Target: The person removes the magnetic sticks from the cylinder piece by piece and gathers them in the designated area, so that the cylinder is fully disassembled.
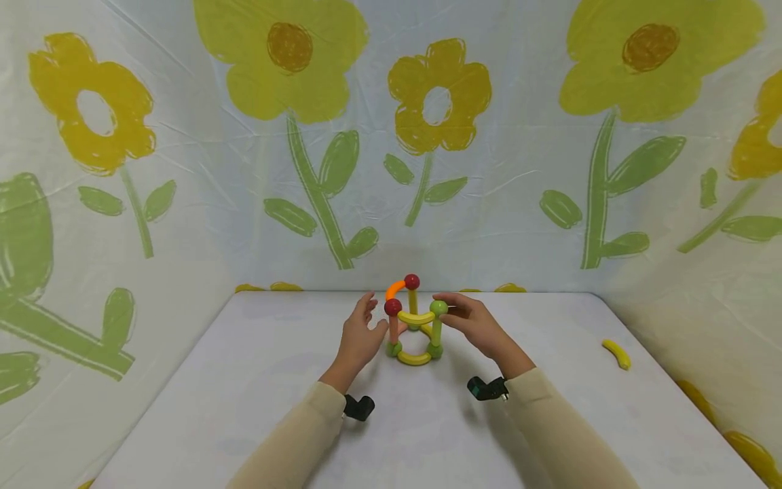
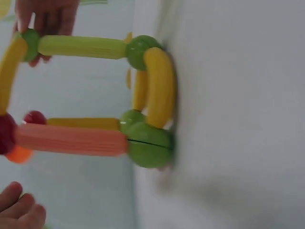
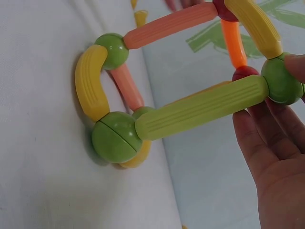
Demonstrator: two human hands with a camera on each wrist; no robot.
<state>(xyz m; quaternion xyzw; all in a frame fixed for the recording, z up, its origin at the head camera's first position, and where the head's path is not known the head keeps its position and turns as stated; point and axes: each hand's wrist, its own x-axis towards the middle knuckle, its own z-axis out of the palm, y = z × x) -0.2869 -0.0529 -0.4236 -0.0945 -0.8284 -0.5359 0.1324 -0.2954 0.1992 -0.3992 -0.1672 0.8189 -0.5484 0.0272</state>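
Observation:
A ball-and-rod toy frame stands on the white table, its bottom ring made of green balls and curved rods, such as the yellow curved rod (image 1: 414, 358) at the front. A pink rod (image 2: 71, 139), a light green rod (image 3: 202, 107) and a dark yellow rod (image 1: 413, 302) rise from it. On top, an orange curved rod (image 1: 395, 290) links two red balls, and a yellow curved rod (image 1: 416, 318) joins the front red ball (image 1: 393, 308) to a green ball (image 3: 282, 81). My right hand (image 1: 473, 324) pinches that green ball between thumb and fingers. Beside the frame, my left hand (image 1: 362, 334) holds nothing, fingers loosely bent.
A loose yellow curved rod (image 1: 617, 354) lies on the table (image 1: 244, 394) far to the right. Behind the table and along both sides hangs a flower-printed cloth (image 1: 513, 224). Small black cameras sit at both wrists.

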